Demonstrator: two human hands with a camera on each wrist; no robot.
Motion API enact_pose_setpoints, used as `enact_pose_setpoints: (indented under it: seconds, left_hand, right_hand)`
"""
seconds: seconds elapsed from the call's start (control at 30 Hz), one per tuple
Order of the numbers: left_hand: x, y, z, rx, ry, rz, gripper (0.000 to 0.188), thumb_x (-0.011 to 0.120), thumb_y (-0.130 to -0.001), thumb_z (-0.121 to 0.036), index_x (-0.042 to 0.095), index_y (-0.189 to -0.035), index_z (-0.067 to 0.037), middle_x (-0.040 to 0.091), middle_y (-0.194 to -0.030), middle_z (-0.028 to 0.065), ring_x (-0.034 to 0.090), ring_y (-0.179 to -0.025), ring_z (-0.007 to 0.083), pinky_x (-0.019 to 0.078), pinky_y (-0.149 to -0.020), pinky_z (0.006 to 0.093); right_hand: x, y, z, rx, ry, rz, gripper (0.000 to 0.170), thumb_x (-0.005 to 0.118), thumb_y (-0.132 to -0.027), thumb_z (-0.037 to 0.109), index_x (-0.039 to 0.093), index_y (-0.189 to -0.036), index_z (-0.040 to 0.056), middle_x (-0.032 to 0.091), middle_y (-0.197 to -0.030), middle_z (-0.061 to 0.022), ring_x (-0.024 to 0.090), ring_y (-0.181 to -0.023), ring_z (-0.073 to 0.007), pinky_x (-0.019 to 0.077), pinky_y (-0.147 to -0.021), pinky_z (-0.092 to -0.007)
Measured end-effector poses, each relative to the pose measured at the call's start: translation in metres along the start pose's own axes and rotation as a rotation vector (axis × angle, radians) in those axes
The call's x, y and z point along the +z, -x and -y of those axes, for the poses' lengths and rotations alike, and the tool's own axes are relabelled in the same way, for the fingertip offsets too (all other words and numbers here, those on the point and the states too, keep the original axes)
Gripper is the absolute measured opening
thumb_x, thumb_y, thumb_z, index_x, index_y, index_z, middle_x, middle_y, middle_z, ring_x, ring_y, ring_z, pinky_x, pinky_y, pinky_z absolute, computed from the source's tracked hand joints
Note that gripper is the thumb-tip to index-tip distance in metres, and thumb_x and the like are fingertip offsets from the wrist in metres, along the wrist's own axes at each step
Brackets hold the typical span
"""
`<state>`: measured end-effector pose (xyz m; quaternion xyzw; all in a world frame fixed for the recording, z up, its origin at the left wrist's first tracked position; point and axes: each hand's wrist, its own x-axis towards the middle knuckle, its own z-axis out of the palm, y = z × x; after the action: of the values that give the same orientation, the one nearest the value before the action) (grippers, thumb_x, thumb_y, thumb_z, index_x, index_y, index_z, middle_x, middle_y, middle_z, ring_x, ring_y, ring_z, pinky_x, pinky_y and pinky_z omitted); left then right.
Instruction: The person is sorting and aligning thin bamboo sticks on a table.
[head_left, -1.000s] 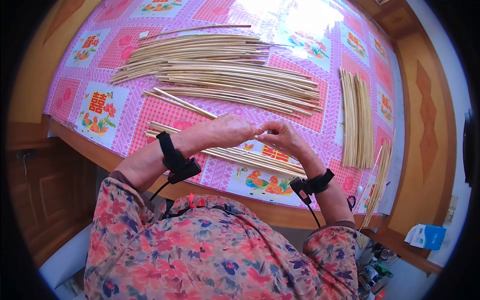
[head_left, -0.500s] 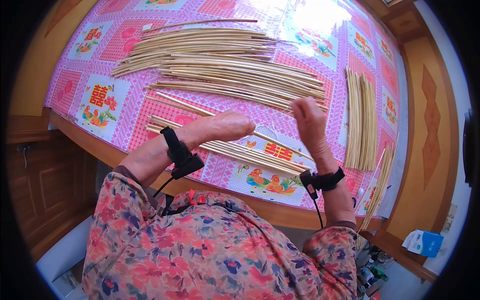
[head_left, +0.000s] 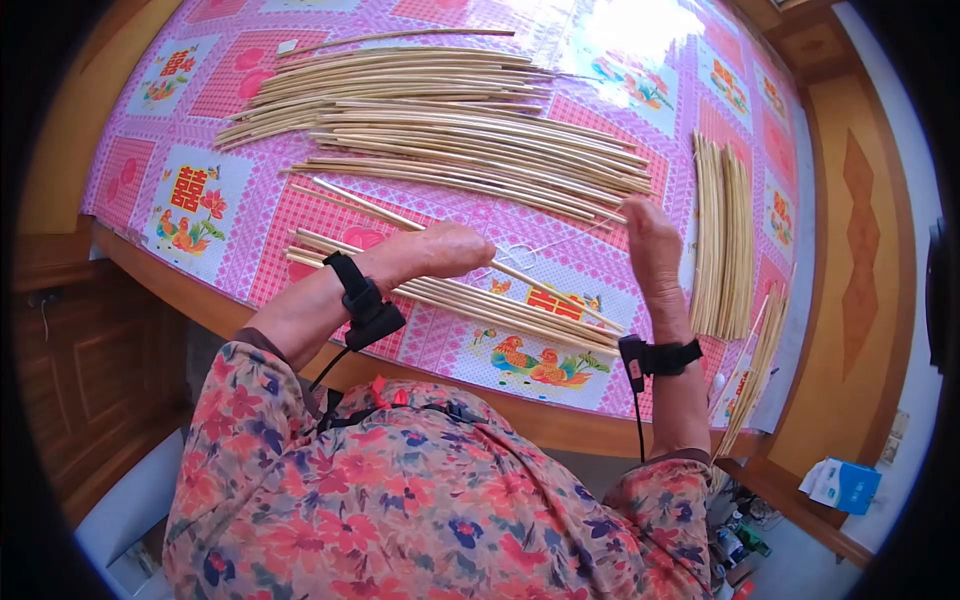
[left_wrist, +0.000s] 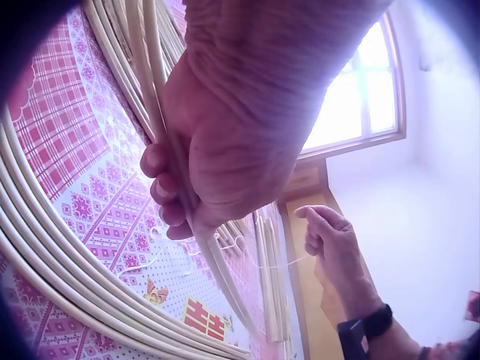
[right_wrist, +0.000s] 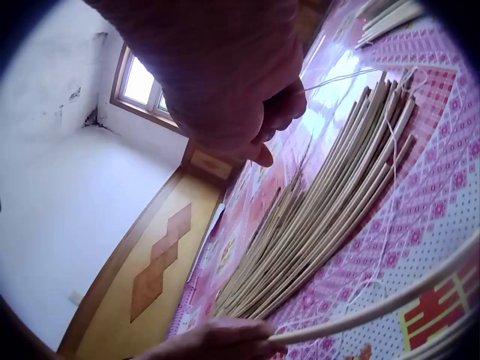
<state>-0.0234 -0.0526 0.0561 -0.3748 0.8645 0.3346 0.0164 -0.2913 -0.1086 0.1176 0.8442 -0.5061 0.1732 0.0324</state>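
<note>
My left hand (head_left: 448,250) has its fingers curled round a pair of thin pale sticks (head_left: 555,290), held slantwise above the table. Seen from the left wrist, the sticks (left_wrist: 155,82) run through the fist between thumb and fingers. My right hand (head_left: 655,245), raised off to the right, pinches a thin white string (right_wrist: 341,78) that trails back toward the left hand. Part of the string (head_left: 520,252) lies in loose loops on the tablecloth beside the held sticks. Below the left hand, several more sticks (head_left: 500,312) lie in a row near the table's front edge.
Wide piles of sticks (head_left: 470,140) spread across the middle and back of the patterned tablecloth (head_left: 240,215). Neat bundles (head_left: 722,240) lie at the right, with a loose bunch (head_left: 752,370) overhanging the front right edge. A blue-and-white packet (head_left: 842,486) sits beyond that corner.
The hands were together at the sticks; the right hand has since drawn away up and to the right, pulling the string out. The left hand keeps its grip and has shifted slightly left.
</note>
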Motion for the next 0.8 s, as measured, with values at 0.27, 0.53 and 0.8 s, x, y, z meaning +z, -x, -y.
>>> enact_pose_setpoints:
  seconds: [0.27,0.53,0.8]
  left_hand:
    - [-0.011,0.000,-0.007,0.020,-0.066,0.020,0.013,0.049,-0.078,-0.014,0.055,-0.080,-0.003,0.058,-0.069,0.0158,0.058,-0.066,0.0334,0.0444,-0.055,0.0422]
    - [-0.007,0.001,-0.004,0.027,-0.038,0.047,0.015,0.049,-0.079,-0.016,0.056,-0.082,-0.003,0.058,-0.069,0.0161,0.058,-0.067,0.0332,0.0443,-0.055,0.0420]
    - [0.005,-0.001,0.007,-0.013,0.012,0.040,0.015,0.048,-0.080,-0.017,0.054,-0.080,-0.003,0.056,-0.069,0.0179,0.057,-0.067,0.0355,0.0426,-0.056,0.0432]
  right_hand:
    - [0.062,0.028,0.069,0.279,-1.075,0.572,0.017,0.061,-0.079,0.016,0.061,-0.087,0.0015,0.058,-0.067,-0.0035,0.052,-0.061,-0.0077,0.0429,-0.056,-0.0253]
    - [0.064,0.035,0.077,0.257,-0.977,0.674,0.014,0.063,-0.077,0.014,0.060,-0.082,0.0012,0.056,-0.063,-0.0036,0.050,-0.060,-0.0076,0.0419,-0.054,-0.0260]
    - [0.048,0.010,0.081,0.079,-0.618,0.059,0.011,0.060,-0.077,0.011,0.054,-0.076,0.0016,0.054,-0.070,-0.0134,0.054,-0.064,-0.0287,0.0427,-0.057,-0.0354]
